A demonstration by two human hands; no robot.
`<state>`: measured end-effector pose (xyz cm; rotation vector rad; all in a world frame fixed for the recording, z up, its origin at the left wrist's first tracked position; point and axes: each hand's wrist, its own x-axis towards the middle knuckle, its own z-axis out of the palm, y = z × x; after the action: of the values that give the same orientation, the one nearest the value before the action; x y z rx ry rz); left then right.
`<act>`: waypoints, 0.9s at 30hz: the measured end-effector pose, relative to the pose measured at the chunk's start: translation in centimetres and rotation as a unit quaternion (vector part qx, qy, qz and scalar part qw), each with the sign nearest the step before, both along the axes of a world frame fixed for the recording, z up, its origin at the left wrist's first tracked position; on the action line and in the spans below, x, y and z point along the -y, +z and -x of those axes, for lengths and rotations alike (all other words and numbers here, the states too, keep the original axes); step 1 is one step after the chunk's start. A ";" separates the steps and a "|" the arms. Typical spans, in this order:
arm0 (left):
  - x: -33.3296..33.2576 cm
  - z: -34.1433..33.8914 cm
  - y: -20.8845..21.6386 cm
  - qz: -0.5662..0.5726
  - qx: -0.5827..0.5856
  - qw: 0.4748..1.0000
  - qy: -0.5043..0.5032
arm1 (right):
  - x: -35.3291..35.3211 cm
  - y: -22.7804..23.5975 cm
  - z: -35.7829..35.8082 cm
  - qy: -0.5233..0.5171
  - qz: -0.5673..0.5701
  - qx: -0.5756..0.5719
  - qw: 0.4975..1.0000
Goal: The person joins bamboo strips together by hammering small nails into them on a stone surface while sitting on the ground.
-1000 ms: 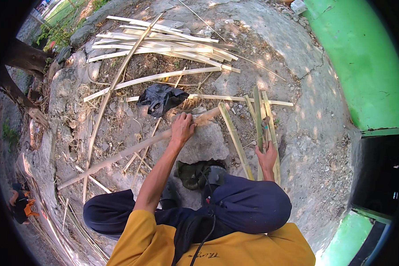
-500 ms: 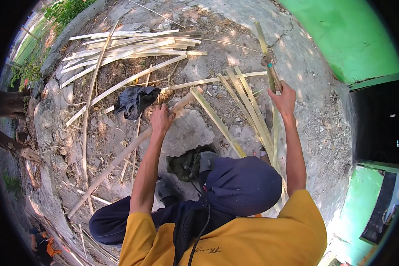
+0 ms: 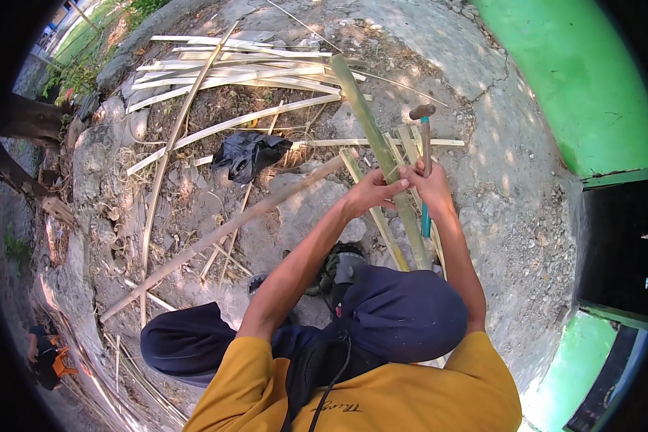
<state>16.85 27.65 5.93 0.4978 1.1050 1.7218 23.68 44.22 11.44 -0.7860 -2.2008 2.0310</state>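
Note:
A wide green bamboo strip [image 3: 367,119] slants from beyond my hands down toward my knee. My left hand [image 3: 376,193] is closed around its middle, thumb on top. Right beside it, my right hand [image 3: 428,186] is closed on a hammer [image 3: 425,140] with a dark head and a brown and teal handle; its fingers also touch the strip's edge. The hammer stands nearly in line with my forearm, head pointing away. More split bamboo pieces [image 3: 376,216] lie under and beside the strip, partly hidden by my hands.
A long pole [image 3: 223,237] lies diagonally on the ground at left. Pale bamboo slats [image 3: 245,72] are piled beyond a crumpled black plastic bag [image 3: 248,155]. A green wall [image 3: 576,79] stands at right, tree trunks [image 3: 32,119] at left. Another person [image 3: 43,356] is at the lower left.
My left hand has left the pole and moved right onto the green strip. My right hand has come inward with the hammer, and the strip now leans left.

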 end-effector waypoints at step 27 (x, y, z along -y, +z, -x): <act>7.8 4.8 -0.4 0.038 0.006 0.977 0.210 | 0.8 -3.0 -16.7 -0.060 -0.158 0.143 0.975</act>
<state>12.06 19.82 5.56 0.2115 1.3307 2.0292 40.39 43.43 8.40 -1.1948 -2.4649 1.5369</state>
